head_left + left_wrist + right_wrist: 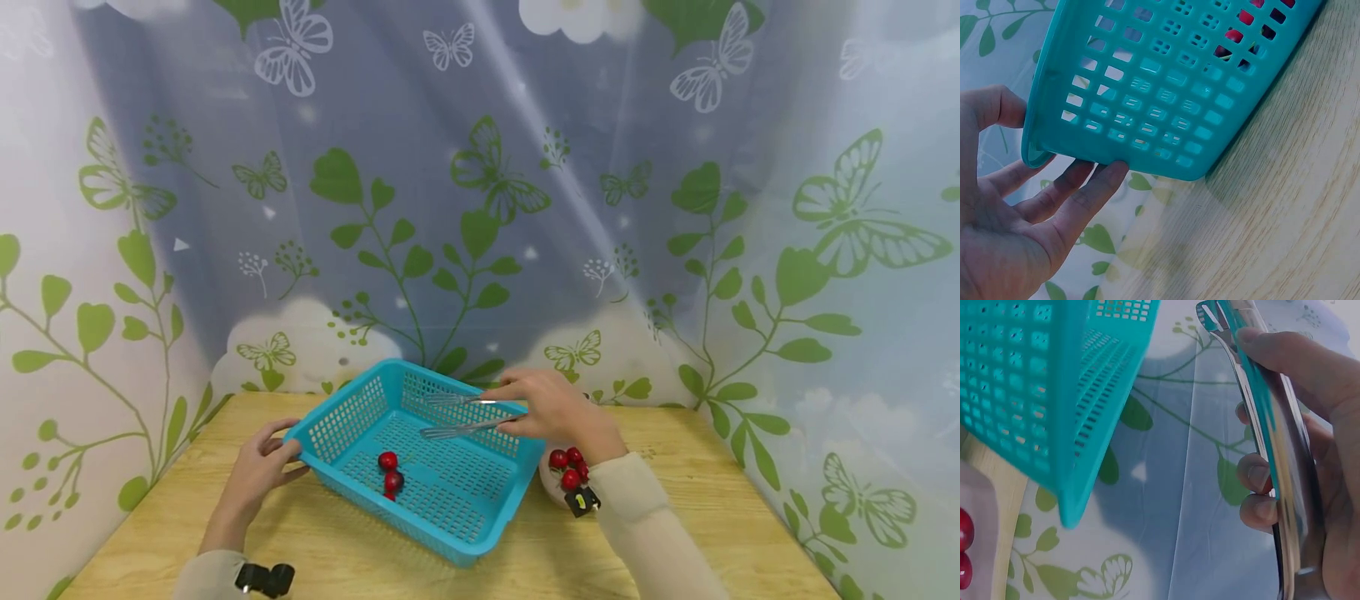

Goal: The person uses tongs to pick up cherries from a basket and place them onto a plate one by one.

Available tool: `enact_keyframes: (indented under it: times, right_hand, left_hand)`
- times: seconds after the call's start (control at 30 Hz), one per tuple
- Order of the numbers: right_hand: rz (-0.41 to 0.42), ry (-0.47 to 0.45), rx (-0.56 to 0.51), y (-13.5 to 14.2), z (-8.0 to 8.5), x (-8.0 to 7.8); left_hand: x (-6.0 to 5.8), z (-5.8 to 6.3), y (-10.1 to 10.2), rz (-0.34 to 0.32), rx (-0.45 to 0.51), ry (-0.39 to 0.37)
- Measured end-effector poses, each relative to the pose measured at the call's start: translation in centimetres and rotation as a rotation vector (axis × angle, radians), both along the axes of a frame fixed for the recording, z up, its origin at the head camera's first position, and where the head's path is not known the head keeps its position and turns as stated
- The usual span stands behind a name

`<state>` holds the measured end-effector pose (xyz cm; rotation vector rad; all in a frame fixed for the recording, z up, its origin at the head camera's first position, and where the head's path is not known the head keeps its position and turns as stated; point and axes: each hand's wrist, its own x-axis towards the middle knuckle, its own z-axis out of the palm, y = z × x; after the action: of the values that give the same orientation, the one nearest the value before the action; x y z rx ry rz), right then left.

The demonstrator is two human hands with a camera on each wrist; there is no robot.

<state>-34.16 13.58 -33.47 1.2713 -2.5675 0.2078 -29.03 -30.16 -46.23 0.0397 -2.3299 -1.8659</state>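
My left hand [251,475] grips the left corner of a blue plastic basket [442,479], thumb at the rim and fingers against the outer wall in the left wrist view. Inside the basket, red cherries [393,481] lie near its front left side. Metal tongs [1288,462] with fork-like ends are held in my right hand [558,408]. Their two tips are spread apart over the back right of the basket, with nothing between them. Below my right wrist, several more cherries [570,480] sit in a pale bowl [549,487], partly hidden by the wrist camera.
The basket and bowl stand on a light wooden table [330,558]. A curtain [420,167] printed with leaves and butterflies hangs behind the table and along both sides, close to the back of the basket.
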Motion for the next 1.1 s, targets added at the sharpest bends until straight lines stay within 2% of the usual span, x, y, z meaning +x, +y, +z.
enact_keyframes:
  times: [0.1,0.37,0.53,0.8,1.1]
  right_hand:
    - [0.031,-0.016,0.023,-1.0,0.2,-0.4]
    - [0.043,-0.08,0.06,-3.3,1.1,-1.0]
    - [0.043,-0.066,0.076,-4.8,1.2,-1.7]
    - [0.023,-0.085,0.088,-6.7,-0.3,-3.5]
    - [-0.051,-0.196,0.1,-8.5,-2.1,-4.7]
  left_hand:
    - [0.0,-0.1,0.0,-0.001,0.003,-0.006]
    - [0.1,-0.1,0.0,-0.008,0.007,0.008]
    - [0.1,0.0,0.0,-0.008,0.005,0.008]
    - [0.1,0.1,0.0,-0.004,0.006,-0.006]
    - [0.0,-0.1,-0.1,-0.002,0.003,-0.01]
